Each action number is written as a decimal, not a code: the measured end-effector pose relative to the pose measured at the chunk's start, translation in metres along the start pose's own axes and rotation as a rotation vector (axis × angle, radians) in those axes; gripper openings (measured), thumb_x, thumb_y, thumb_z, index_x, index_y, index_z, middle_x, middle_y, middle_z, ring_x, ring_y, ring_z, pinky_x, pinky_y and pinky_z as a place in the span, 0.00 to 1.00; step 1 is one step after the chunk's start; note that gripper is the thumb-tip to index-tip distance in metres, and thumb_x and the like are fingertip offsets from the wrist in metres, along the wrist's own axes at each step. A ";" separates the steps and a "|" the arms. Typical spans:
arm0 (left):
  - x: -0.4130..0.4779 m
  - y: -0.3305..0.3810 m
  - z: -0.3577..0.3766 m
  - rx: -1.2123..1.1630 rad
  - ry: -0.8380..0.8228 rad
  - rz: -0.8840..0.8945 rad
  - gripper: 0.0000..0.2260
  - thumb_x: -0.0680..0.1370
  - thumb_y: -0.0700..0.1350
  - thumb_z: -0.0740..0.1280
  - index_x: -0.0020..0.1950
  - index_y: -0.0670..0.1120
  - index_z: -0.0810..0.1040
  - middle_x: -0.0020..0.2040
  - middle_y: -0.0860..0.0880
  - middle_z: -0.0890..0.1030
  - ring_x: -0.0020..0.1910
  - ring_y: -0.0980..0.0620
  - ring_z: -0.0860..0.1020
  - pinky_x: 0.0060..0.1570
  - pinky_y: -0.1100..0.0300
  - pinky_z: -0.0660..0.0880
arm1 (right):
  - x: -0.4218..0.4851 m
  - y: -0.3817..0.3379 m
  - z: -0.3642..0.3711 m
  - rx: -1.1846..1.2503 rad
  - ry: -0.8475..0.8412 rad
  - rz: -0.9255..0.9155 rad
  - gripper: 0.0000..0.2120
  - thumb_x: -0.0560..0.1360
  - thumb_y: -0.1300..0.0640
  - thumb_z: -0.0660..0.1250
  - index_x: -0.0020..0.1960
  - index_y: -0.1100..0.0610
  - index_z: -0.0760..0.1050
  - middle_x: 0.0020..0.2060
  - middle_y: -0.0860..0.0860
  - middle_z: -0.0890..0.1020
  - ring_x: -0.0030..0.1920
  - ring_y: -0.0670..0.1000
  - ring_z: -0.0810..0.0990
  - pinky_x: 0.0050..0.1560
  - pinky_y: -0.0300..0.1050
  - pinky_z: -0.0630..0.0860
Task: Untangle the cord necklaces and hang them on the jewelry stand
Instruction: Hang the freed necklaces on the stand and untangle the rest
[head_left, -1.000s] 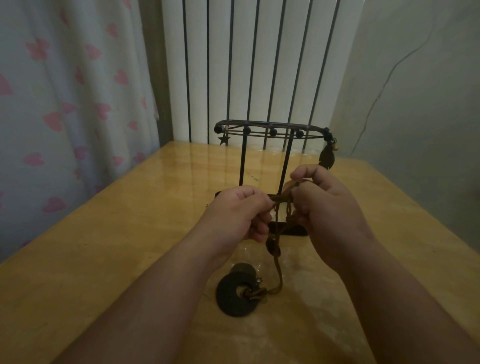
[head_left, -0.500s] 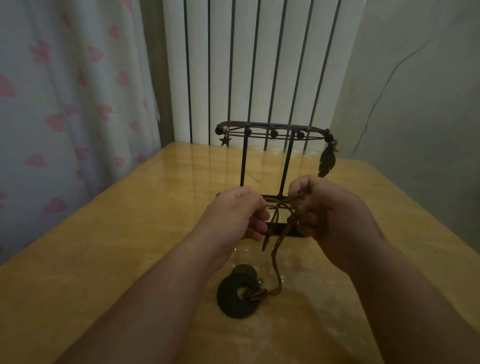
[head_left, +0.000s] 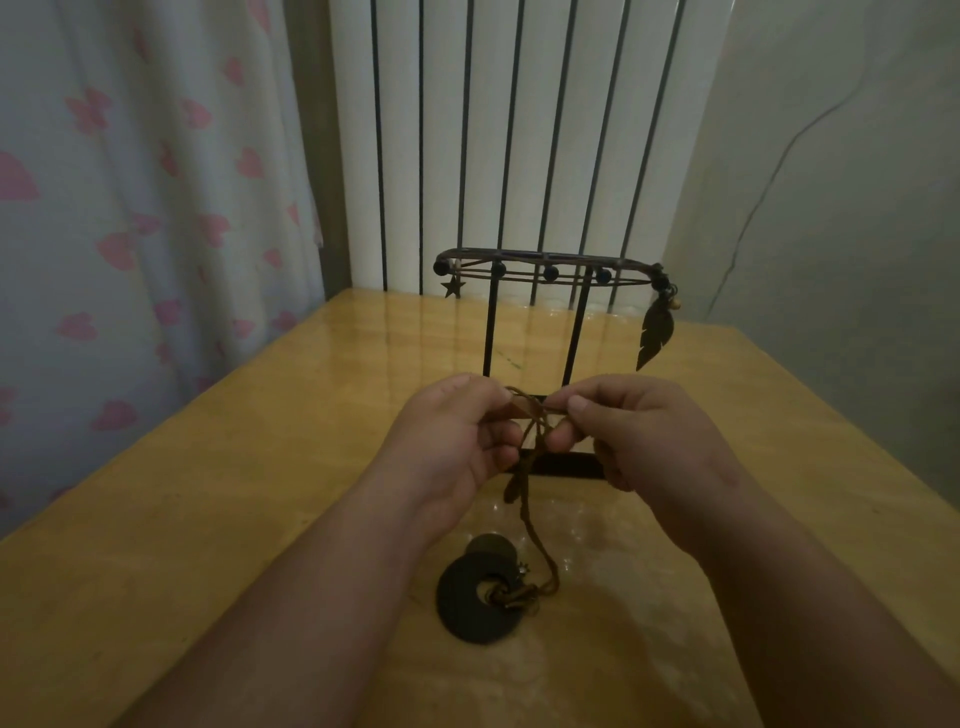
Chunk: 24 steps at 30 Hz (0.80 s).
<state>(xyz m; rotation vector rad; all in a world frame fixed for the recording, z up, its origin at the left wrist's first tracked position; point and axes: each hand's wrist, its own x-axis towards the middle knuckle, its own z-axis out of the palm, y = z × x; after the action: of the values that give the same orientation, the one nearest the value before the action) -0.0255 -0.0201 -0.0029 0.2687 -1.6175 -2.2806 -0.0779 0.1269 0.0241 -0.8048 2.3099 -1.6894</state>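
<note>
Left hand: the left hand (head_left: 457, 441) is up over the middle of the worktop (head_left: 208, 493), fingers curled in, thumb and forefinger pinching the cord (head_left: 535, 415) on its left side.
Right hand: the right hand (head_left: 639, 436) mirrors it, fingers curled, fingertips nipping the same cord from the right. The two hands are close together.
Cord: brown strands cross in a tangle between the hands, then drop in a twisted run down to the worktop. A short loose end dangles beside that run.
Ring pendant: the ring pendant (head_left: 480, 597), dark and flat, lies on the worktop toward the near edge, tied to the cord's lower end. A smaller round disc (head_left: 491, 545) pokes out just behind it.
Jewelry stand: the jewelry stand (head_left: 490, 327) is black and upright, with two posts and a curved top rail with ball-tipped pegs. It stands toward the middle of the far edge, right behind the hands, which hide part of its base.
Feather pendant: the feather pendant (head_left: 654, 335) hangs from the right end of the top rail, clear of the worktop.
Star charm: the star charm (head_left: 452, 287) hangs at the rail's left end.
Surroundings: a curtain (head_left: 130, 208) with pink shapes hangs past the left edge, and white slats (head_left: 519, 130) with dark bars stand behind the far edge.
</note>
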 end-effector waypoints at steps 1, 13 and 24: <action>0.001 0.000 -0.001 -0.040 0.006 -0.016 0.06 0.79 0.38 0.61 0.46 0.41 0.76 0.36 0.46 0.79 0.30 0.55 0.76 0.29 0.62 0.73 | 0.000 0.000 0.001 -0.001 -0.002 0.011 0.10 0.80 0.60 0.60 0.49 0.55 0.81 0.33 0.50 0.83 0.26 0.35 0.75 0.38 0.40 0.64; 0.000 -0.002 0.002 -0.014 -0.106 -0.089 0.07 0.82 0.42 0.59 0.45 0.47 0.73 0.32 0.51 0.72 0.26 0.56 0.65 0.24 0.63 0.61 | 0.001 0.001 0.002 -0.108 -0.009 0.038 0.03 0.75 0.56 0.69 0.43 0.53 0.81 0.38 0.50 0.84 0.39 0.47 0.82 0.38 0.39 0.74; 0.000 -0.008 0.002 0.304 -0.032 -0.029 0.07 0.82 0.47 0.62 0.46 0.50 0.77 0.31 0.53 0.72 0.28 0.55 0.67 0.27 0.61 0.65 | 0.002 -0.001 -0.007 0.436 -0.055 0.090 0.07 0.78 0.66 0.56 0.47 0.59 0.72 0.31 0.53 0.77 0.27 0.48 0.64 0.28 0.43 0.59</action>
<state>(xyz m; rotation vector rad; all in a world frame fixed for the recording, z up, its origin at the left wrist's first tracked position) -0.0273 -0.0157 -0.0095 0.3315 -1.9875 -2.0627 -0.0827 0.1318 0.0276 -0.6346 1.8080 -1.9943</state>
